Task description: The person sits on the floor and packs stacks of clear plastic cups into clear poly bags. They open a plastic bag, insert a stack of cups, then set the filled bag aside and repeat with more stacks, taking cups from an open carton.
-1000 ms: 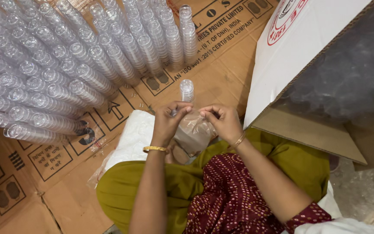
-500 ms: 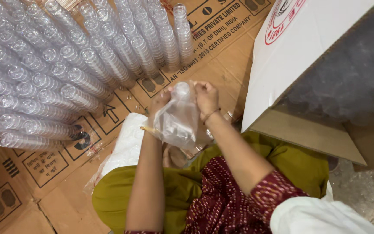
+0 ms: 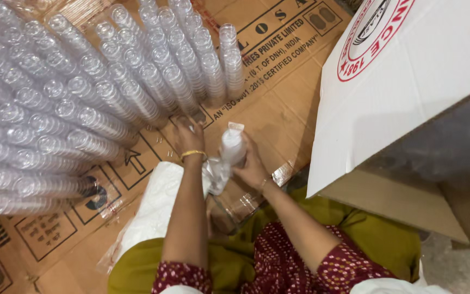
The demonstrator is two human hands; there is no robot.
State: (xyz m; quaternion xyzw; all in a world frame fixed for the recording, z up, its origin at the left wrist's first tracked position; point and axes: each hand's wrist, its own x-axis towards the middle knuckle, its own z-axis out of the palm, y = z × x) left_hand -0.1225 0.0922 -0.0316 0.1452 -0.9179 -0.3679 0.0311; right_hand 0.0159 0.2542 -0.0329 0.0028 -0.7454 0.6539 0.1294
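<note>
Plastic cups, clear and thin-walled, stand nested in one short stack (image 3: 232,148) wrapped in a loose transparent sleeve. The right hand (image 3: 251,167) closes round the stack's lower part from the side, fingers curled on the film. The left hand (image 3: 187,137) lies just beside it, toward the rows of tall cup stacks (image 3: 82,103); whether its fingers pinch the sleeve or lie slack I cannot tell.

Such a stack should be very light and easily crushed, so a broad, gentle wrap round the middle looks safer than a squeeze at the open rim. The film is likely slippery and crinkly, and the cups could slide out of it if tilted, so a second hold under the base would steady it.

Flattened printed cardboard (image 3: 278,103) lies under both hands, and a white carton (image 3: 409,92) rises beyond the right hand.
</note>
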